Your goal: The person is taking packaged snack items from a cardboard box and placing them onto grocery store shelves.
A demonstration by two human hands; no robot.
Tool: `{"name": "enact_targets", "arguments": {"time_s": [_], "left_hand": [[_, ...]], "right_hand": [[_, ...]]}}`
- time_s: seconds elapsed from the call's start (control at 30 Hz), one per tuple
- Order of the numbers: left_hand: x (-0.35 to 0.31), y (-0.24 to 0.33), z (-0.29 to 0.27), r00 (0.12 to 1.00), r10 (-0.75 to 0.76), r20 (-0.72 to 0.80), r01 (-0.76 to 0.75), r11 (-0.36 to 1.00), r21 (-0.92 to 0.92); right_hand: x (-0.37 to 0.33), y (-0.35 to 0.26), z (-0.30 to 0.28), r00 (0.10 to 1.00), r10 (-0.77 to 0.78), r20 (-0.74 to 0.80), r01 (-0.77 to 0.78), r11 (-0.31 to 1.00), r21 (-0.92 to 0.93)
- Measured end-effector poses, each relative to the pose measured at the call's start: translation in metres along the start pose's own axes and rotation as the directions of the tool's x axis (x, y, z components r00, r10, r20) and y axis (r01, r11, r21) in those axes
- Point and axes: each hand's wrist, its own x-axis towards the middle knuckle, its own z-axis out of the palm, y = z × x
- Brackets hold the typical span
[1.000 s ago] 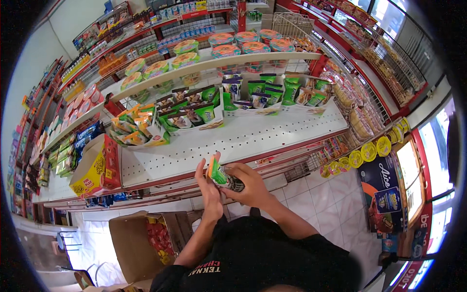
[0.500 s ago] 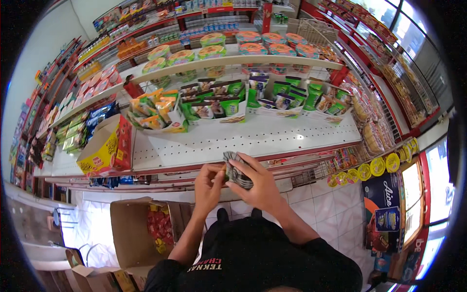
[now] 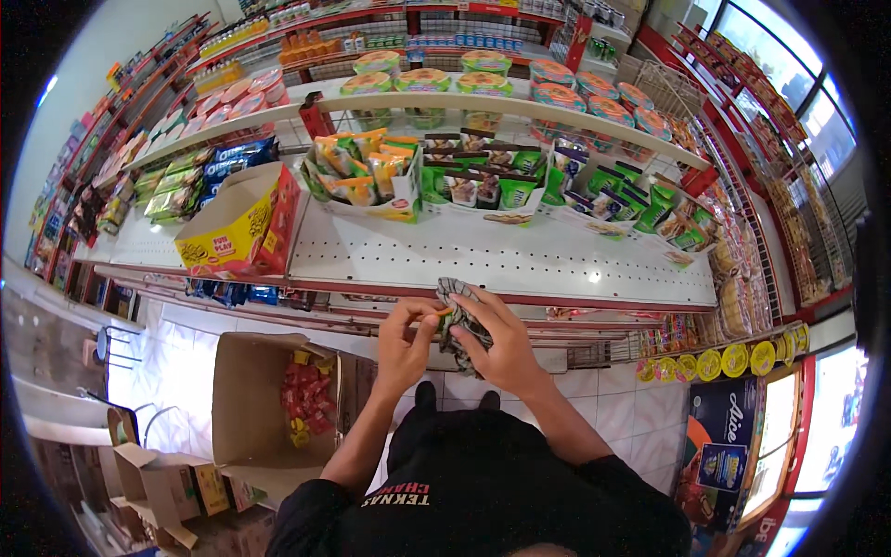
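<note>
Black short-sleeved shirt [image 3: 529, 492], one, worn by the person, lettering across the chest. Left hand [image 3: 405, 342]: thumb and fingers pinched on a small packet [image 3: 444, 313], one, mostly hidden by cloth and fingers, an orange edge showing. Right hand [image 3: 504, 345]: fingers and thumb gripping a cloth [image 3: 452, 289], one, grey with dark stripes, crumpled, set against the packet. Both hands meet in front of the red-edged lip of a white perforated shelf [image 3: 399, 260]; packet and cloth are between them.

To the left, on the floor, an open brown carton [image 3: 246, 408] containing red and yellow packets [image 3: 308, 397]. On the shelf, left, a red and yellow display box [image 3: 232, 243], its top open. Behind the shelf's bare front strip, a row of card trays: one of orange-topped packets [image 3: 362, 172], next to it one of brown and green packets [image 3: 483, 176], then others rightward.

Above and beyond: green-lidded cups [image 3: 424, 82] and orange-lidded cups [image 3: 558, 97]. Farthest, shelving with yellow bottles [image 3: 232, 37].
</note>
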Motion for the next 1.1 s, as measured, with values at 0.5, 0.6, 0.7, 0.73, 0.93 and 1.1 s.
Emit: {"name": "enact_targets", "arguments": {"time_s": [0.5, 0.6, 0.7, 0.73, 0.93, 1.1], "left_hand": [[0.019, -0.007, -0.027, 0.979, 0.147, -0.144, -0.179, 0.954, -0.242], [0.024, -0.001, -0.034, 0.981, 0.13, -0.143, -0.159, 0.964, -0.213], [0.037, 0.01, -0.05, 0.978, 0.133, -0.163, -0.16, 0.972, -0.171], [0.046, 0.012, -0.055, 0.973, 0.158, -0.166, -0.186, 0.967, -0.173], [0.069, -0.002, -0.075, 0.926, 0.345, -0.154, -0.359, 0.93, -0.08], [0.054, -0.023, -0.075, 0.912, 0.367, -0.185, -0.388, 0.916, -0.097]], "right_hand": [[0.015, -0.008, 0.038, 0.996, 0.079, 0.042, -0.086, 0.974, 0.211], [0.022, -0.013, 0.047, 0.997, 0.077, 0.03, -0.082, 0.965, 0.25], [0.02, -0.015, 0.06, 0.945, 0.215, 0.247, -0.288, 0.906, 0.309], [0.019, -0.015, 0.065, 0.957, 0.18, 0.225, -0.247, 0.915, 0.318], [0.026, -0.004, 0.082, 0.873, 0.2, 0.444, -0.384, 0.844, 0.375], [0.031, 0.006, 0.087, 0.891, 0.083, 0.446, -0.229, 0.93, 0.286]]}}
